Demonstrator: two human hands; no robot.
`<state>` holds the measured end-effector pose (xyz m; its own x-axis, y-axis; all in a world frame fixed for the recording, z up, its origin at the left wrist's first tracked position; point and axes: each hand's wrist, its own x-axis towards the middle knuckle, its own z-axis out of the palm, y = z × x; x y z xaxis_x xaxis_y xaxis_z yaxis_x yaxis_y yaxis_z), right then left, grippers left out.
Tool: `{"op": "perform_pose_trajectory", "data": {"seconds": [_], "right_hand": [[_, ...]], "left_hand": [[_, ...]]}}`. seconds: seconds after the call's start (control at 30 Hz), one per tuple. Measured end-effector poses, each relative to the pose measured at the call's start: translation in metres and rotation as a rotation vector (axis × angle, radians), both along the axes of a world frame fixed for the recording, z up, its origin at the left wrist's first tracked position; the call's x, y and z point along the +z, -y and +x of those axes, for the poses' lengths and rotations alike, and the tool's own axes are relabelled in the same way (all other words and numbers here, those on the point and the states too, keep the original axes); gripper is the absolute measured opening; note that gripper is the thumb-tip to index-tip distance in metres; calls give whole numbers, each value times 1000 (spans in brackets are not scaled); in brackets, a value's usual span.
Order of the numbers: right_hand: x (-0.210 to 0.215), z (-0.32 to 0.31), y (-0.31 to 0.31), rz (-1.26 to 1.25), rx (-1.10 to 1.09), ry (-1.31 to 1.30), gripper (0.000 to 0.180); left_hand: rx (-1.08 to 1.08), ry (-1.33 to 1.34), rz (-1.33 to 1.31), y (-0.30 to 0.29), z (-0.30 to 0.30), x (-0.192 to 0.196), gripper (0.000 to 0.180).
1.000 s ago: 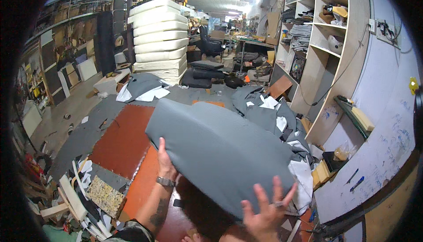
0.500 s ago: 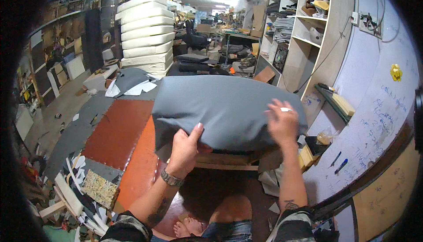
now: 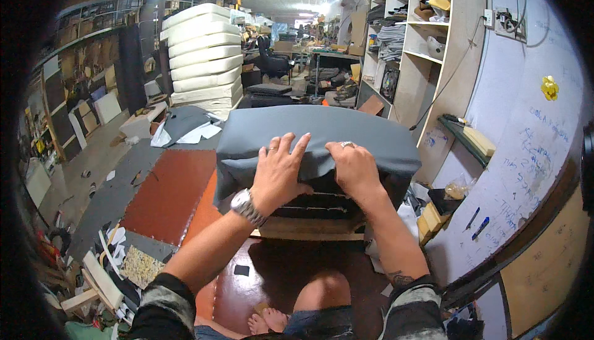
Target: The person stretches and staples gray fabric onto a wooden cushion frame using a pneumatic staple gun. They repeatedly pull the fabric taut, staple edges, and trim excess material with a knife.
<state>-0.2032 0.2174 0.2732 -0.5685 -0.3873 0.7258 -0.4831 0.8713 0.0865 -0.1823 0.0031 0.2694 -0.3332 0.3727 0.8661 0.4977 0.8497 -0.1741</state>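
- Grey cover (image 3: 334, 120): directly under both hands, draped over a wooden frame (image 3: 309, 227); matte, mostly smooth on top, with a gently curved far edge.
- Near the left hand (image 3: 279, 176) the cover puckers, and its corner left of that hand hangs in loose folds.
- Below the hands the cover's near side is open: a dark gap with thin pale streaks shows, then the frame's bare wood bar.
- Left hand: fingers spread on top of the cover by its near edge, thumb lower; whether the thumb presses the underside, I cannot tell.
- Right hand (image 3: 356, 172): just beside the left, fingers curled, pinching the cover's near edge.
- Shelf (image 3: 416, 106): beyond the right hand and to its right, pale, split into compartments. One holds a stack of folded grey cloth (image 3: 391, 43); right of that, another holds a rounded pale thing (image 3: 434, 47); the one above holds a jumble with a yellow piece (image 3: 440, 3) on top.
- Black tray (image 3: 443, 201): right of the right hand, a clear bag (image 3: 459, 188) on it, contents unclear.
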Motion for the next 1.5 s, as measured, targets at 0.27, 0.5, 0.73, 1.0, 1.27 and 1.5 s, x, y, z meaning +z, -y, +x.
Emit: {"op": "perform_pose_trajectory", "data": {"seconds": [0.27,0.5,0.73,1.0,1.27,1.5], "right_hand": [[40,-35,-3,57,-27,383,42],[54,-13,-5,163,8,592,74],[40,22,13,135,-245,445,47],[-32,16,13,-131,-191,-85,18],[-73,-29,12,-145,-128,-367,2],[-127,-56,8,-242,35,-585,23]], "left_hand": [[-27,395,51,-7,-59,18,15],[-120,816,-148,9,-47,39,68],[27,679,-122,0,-25,35,36],[48,269,-31,-10,-25,-24,1],[14,-21,-36,-7,-62,-55,7],[-144,520,282,2,-60,-186,17]]}}
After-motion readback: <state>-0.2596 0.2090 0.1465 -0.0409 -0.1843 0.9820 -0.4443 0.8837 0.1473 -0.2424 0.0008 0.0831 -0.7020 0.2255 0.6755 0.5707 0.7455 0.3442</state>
